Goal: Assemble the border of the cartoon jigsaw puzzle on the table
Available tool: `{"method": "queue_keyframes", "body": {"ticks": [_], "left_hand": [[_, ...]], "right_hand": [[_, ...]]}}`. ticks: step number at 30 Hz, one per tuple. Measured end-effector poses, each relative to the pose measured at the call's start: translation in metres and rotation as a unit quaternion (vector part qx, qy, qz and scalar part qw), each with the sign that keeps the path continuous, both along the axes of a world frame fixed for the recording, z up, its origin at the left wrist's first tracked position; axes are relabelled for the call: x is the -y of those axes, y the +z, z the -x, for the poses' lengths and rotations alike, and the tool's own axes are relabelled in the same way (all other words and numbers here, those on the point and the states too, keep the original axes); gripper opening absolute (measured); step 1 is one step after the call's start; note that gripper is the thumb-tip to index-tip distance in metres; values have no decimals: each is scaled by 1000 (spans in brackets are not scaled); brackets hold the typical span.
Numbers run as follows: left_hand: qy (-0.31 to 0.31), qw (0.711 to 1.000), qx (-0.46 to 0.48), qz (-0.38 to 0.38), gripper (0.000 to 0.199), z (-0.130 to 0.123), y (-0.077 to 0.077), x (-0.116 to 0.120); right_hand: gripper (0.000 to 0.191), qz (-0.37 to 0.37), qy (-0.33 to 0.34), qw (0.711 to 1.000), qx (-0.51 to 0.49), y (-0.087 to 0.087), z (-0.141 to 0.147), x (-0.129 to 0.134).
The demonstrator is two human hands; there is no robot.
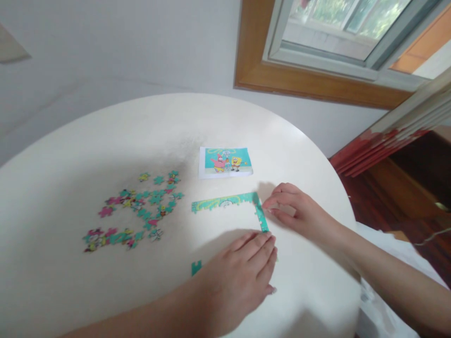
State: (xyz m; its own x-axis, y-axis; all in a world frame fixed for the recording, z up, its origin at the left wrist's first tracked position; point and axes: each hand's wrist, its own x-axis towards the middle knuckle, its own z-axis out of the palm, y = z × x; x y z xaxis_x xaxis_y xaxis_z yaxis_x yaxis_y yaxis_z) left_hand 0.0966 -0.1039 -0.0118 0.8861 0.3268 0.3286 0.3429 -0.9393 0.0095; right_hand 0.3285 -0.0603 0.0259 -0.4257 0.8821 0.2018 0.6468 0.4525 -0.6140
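A partly joined jigsaw puzzle frame (211,203) lies on the table, with a top strip and a right-hand strip meeting at a corner. My left hand (243,277) lies flat with fingers stretched over the lower end of the right-hand strip, hiding what is beneath. Beside the outer edge of that strip is my right hand (291,206), its fingers loosely bent and a gap showing between thumb and forefinger. Its fingertips are at the strip's edge, and no piece shows in them. A loose green puzzle piece (196,267) sticks out left of my left hand.
Several loose puzzle pieces (144,211) are scattered on the left of the round white table (158,126). A printed cartoon picture (226,163) lies behind the frame. A wall and a wood-framed window (324,84) stand beyond; a red curtain (384,143) hangs at right.
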Motion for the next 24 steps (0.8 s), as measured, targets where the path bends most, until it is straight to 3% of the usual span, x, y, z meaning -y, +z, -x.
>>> {"method": "queue_keyframes", "body": {"ticks": [5,13,17,24], "left_hand": [[8,1000,16,-9,50,0,-1,0],[27,999,24,9,46,2,7,0],[61,996,57,43,29,7,16,-17],[94,986,77,116,30,19,24,-55]], "right_hand": [[19,23,-21,999,-39,-9,3,4],[9,58,11,998,-22,-1,-3,11],[7,44,3,999,-6,-3,-3,12],[12,33,12,999,13,-6,-1,11]]}}
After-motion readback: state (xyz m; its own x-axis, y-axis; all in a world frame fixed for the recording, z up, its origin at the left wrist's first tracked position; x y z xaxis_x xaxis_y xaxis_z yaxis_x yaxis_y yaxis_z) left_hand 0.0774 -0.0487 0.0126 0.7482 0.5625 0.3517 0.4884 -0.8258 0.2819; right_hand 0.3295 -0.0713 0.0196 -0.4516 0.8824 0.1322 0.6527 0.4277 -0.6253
